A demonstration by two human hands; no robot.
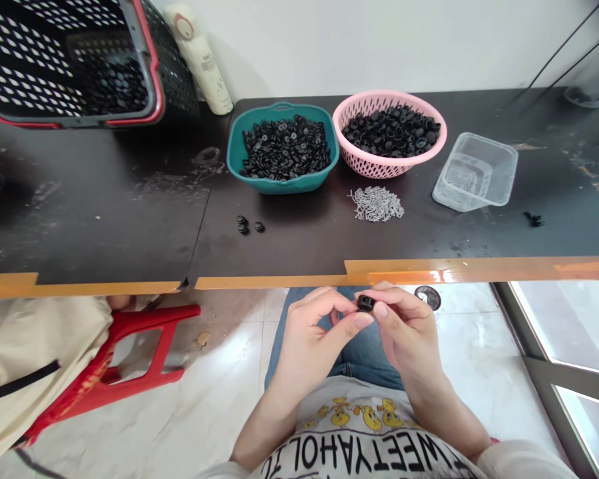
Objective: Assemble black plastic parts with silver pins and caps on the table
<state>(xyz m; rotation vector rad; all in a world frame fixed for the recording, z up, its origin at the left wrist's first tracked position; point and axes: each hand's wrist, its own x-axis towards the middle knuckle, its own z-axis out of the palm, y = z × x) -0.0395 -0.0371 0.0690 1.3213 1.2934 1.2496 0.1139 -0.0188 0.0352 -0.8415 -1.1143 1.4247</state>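
Just in front of the table edge, a small black plastic part [366,303] with a hole in its side is pinched between both hands. My left hand [319,332] grips it from the left with thumb and forefinger. From the other side, the thumb and fingers of my right hand [404,326] close on the same part. On the table ahead lie several small round black pieces [243,228] and a pile of short silvery pins [377,203]. A teal basin [279,186] holds many black discs, and a pink basket [379,166] holds black caps.
A clear plastic tub [499,186] stands to the right, near a little black scrap [534,219]. At the back left are a large dark basket [154,80] and a white spray can [207,70]. Orange tape [274,282] lines the table edge. Beside a red stool [150,372], another person's clothing shows.
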